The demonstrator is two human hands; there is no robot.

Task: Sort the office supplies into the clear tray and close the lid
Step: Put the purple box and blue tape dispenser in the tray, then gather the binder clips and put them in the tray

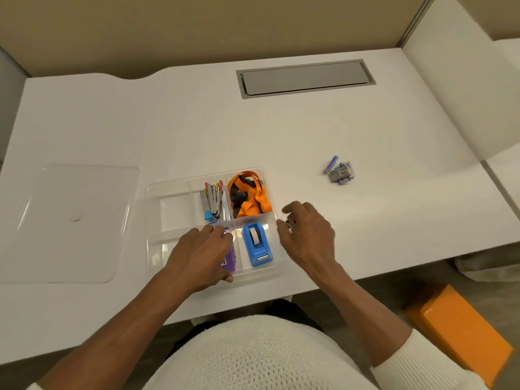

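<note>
A clear divided tray [168, 190] lies at the near middle of the white desk. Its back right compartment holds an orange and black lanyard [249, 197]; next to it stand several small staplers [214, 202]. A blue tape dispenser [256, 244] lies in the front right compartment. My left hand [201, 254] rests over a purple stapler [230, 256] in the compartment beside it, fingers curled on it. My right hand [306, 235] hovers just right of the tray, pinching a small dark metal piece [289, 223]. The clear lid [70, 220] lies flat to the left.
Small grey and blue staple boxes [339, 171] lie on the desk to the right. A grey cable hatch [305, 77] is set in the desk at the back. An orange box [461, 330] sits on the floor at right.
</note>
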